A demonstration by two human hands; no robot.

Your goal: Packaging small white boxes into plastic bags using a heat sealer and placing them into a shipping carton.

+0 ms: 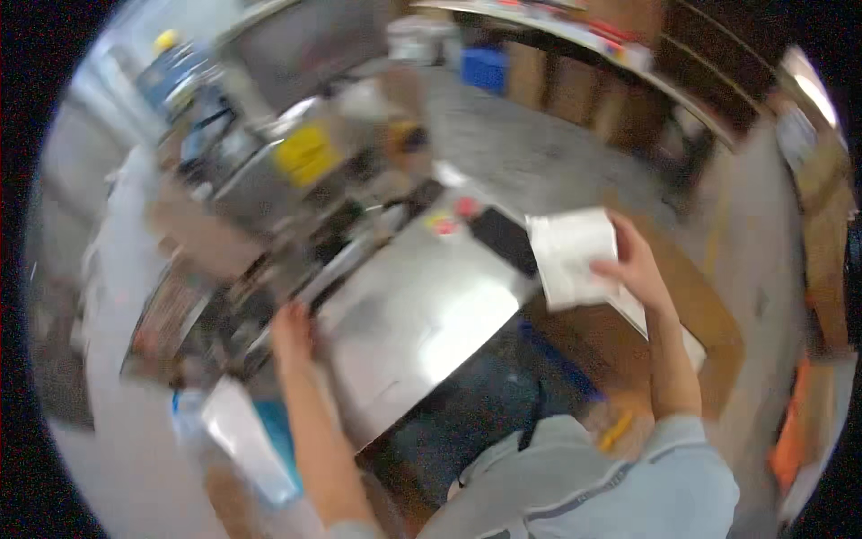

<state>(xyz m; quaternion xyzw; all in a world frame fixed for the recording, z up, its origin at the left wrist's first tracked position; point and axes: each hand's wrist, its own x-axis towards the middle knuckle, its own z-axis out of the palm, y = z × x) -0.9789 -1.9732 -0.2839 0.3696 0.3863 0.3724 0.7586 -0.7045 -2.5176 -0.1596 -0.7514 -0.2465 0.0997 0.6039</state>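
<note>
My right hand (636, 263) grips a white, box-shaped item (575, 256) by its right side, thumb across its face; blur hides whether it is a carton or a stack of sheets. It is held over the right end of a shiny metal tabletop (395, 332) and beside a cardboard box (718, 337). At the table's left edge, my left hand (293, 331) is next to a machine (332, 225) with dark and metal parts. Its fingers are smeared by motion, so their hold cannot be made out.
A yellow label (307, 154) is on the machine. On the table's far end lies a black flat thing (503, 238). White and teal packaging (247, 440) is at lower left. Beyond the floor stand a blue bin (484, 69) and a long bench (575, 36).
</note>
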